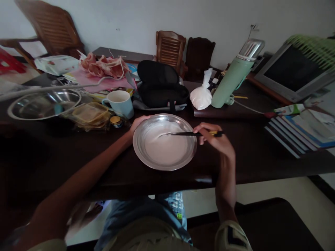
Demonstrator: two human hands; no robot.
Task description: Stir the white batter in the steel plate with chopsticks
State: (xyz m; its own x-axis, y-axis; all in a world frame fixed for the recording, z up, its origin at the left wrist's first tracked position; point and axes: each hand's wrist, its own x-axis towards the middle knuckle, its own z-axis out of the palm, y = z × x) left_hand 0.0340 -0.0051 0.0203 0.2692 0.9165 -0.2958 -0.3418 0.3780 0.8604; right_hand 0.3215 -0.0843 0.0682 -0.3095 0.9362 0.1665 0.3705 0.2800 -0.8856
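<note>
So my right grip is closed around a pair of dark chopsticks, right of center, with the tips down in a pale, runny mixture. That's in the wide metal bowl smack in the middle of the frame, sitting on the dark surface. My left grip is up against the bowl's upper-left rim; some of the fingers are hidden, so I can't tell how far it's closed.

Left of the bowl there's a pale blue mug, with a little gold-lidded jar just below it and some plastic containers beside that. A second metal basin is at the far left. Upper right of the bowl I've got a knotted bag of white stuff, and a tilted-looking green thermos just beside it. Books are piled at the right.
</note>
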